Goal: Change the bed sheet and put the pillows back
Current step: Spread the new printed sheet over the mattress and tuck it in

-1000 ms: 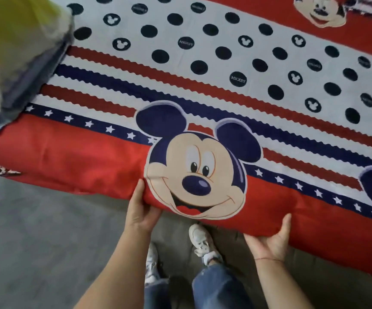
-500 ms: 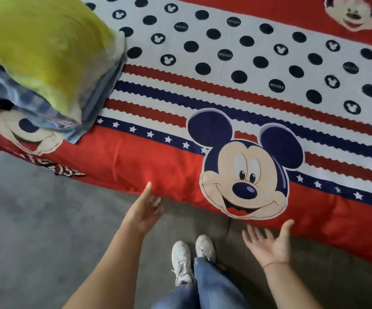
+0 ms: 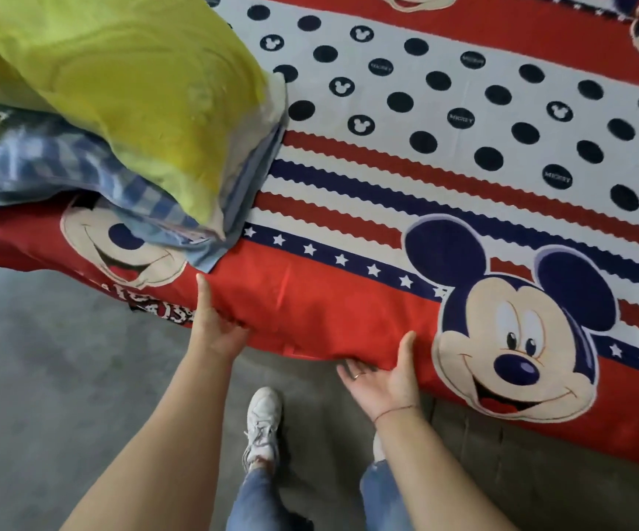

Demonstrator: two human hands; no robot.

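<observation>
The red, white and navy cartoon-mouse bed sheet [image 3: 348, 300] covers the bed and hangs over its near edge. My left hand [image 3: 214, 323] holds that red edge, thumb up on the side and fingers tucked beneath. My right hand [image 3: 383, 377] lies palm up at the hem just to the right, thumb against the sheet, straight fingertips slipping under it. A yellow-green pillow [image 3: 118, 90] lies on a blue checked pillow [image 3: 61, 162] at the bed's left end.
Grey floor [image 3: 42, 396] runs along the near side of the bed. My legs in jeans and a white shoe [image 3: 262, 419] stand close to the bed's edge. The dotted white band of the sheet stretches away to the right.
Both hands were off the sheet with open palms half a second ago; now they are at the red edge, further left along the bed. The pillows have come closer into view.
</observation>
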